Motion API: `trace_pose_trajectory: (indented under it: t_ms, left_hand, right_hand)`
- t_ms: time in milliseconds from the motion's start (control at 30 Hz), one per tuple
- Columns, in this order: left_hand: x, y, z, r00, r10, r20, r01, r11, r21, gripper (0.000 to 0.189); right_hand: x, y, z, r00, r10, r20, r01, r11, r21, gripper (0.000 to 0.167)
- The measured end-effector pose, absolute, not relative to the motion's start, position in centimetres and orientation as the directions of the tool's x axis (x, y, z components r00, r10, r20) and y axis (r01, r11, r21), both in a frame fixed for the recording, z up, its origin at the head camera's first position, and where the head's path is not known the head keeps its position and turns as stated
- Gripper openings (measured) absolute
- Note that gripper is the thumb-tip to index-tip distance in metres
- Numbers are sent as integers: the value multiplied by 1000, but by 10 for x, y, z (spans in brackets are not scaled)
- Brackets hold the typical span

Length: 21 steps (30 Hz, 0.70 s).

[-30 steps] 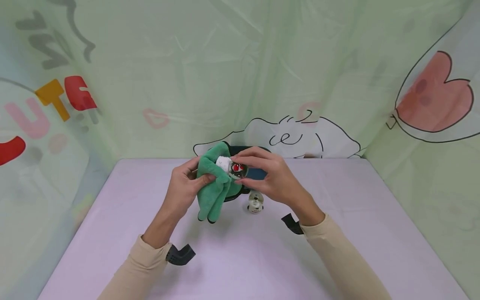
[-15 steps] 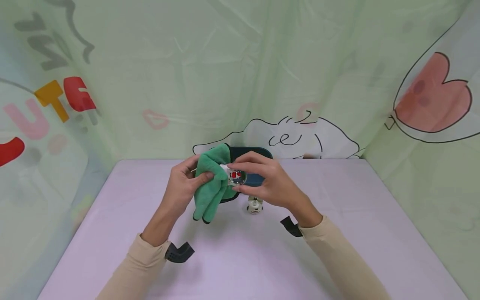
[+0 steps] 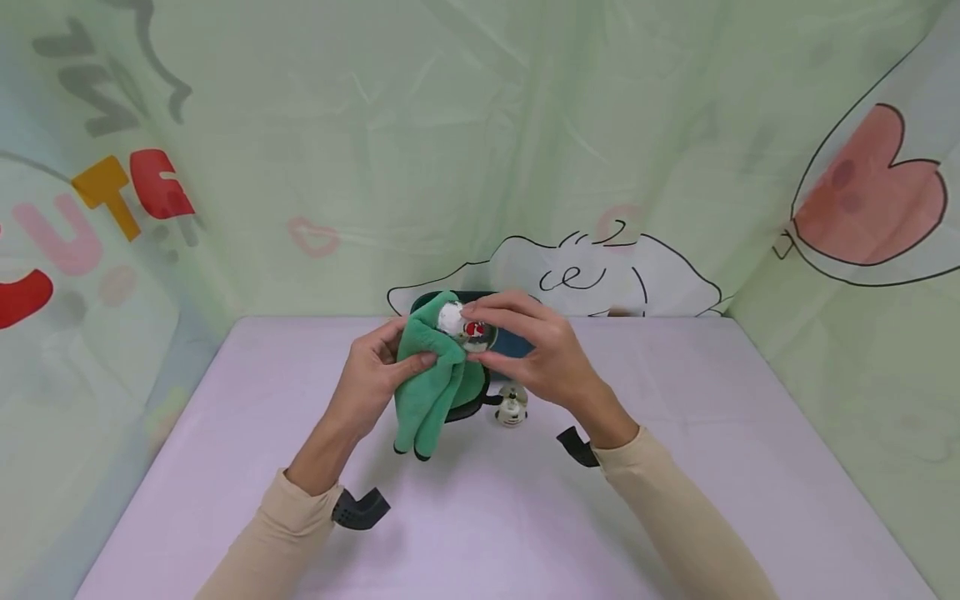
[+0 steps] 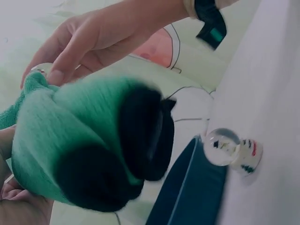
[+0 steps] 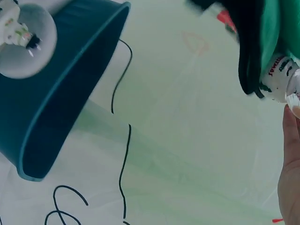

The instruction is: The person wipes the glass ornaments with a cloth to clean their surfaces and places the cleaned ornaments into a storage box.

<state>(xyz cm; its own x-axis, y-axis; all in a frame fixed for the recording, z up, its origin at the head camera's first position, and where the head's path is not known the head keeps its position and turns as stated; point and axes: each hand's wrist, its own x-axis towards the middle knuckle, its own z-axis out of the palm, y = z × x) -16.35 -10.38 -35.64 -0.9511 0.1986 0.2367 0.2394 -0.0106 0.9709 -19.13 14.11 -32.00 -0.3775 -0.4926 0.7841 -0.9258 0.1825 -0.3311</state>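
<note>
My left hand [image 3: 367, 371] grips a green cloth [image 3: 423, 375] with dark edging, thumb on the near side. The cloth wraps the lower part of a small snow globe [image 3: 476, 331] with a white base and a red figure inside. My right hand [image 3: 551, 350] pinches the globe's clear dome between thumb and fingers, its base pointing left toward the cloth. Both are held above the table. In the right wrist view the globe's white base [image 5: 277, 80] bears printed lettering beside the cloth. In the left wrist view the cloth's folds [image 4: 61, 122] hide most of the globe.
A second snow globe [image 3: 512, 408] stands upright on the table below my hands. Behind it is a dark blue open bin [image 3: 513, 346], partly covered by the cloth and right hand. The table [image 3: 480, 525] ends at a printed curtain [image 3: 360, 167].
Both hands dipped slightly and came back up with the cloth and globe. The globe's white base shows more now than half a second ago. The standing globe has stayed put.
</note>
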Motion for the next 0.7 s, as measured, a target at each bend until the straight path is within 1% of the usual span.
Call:
trace_pose_trajectory:
  t_ms: [133, 300, 433, 533, 633, 700]
  left_hand:
    - [-164, -104, -357, -955, 202, 216, 218, -12, 976, 46]
    - [-164, -105, -353, -956, 177, 235, 238, -2, 971, 47]
    - [-164, -108, -351, -957, 177, 230, 234, -1, 972, 48]
    - [-163, -109, -351, -959, 174, 225, 227, -8, 974, 48]
    - [-163, -110, -353, -959, 167, 227, 225, -28, 974, 47]
    - [-164, -111, -354, -958, 163, 235, 230, -50, 972, 46]
  right_hand:
    - [-194, 143, -315, -401, -473, 785, -916, 179, -360, 52]
    - [-194, 143, -314, -410, -529, 743, -906, 143, -399, 56]
    - [-193, 144, -314, -419, -568, 708, -893, 115, -435, 53]
    - [-192, 144, -314, -429, -587, 686, -885, 122, -450, 50]
    - [-192, 142, -316, -438, -576, 690, -882, 126, -454, 52]
    - [-192, 139, -319, -431, -558, 709, -887, 119, -446, 55]
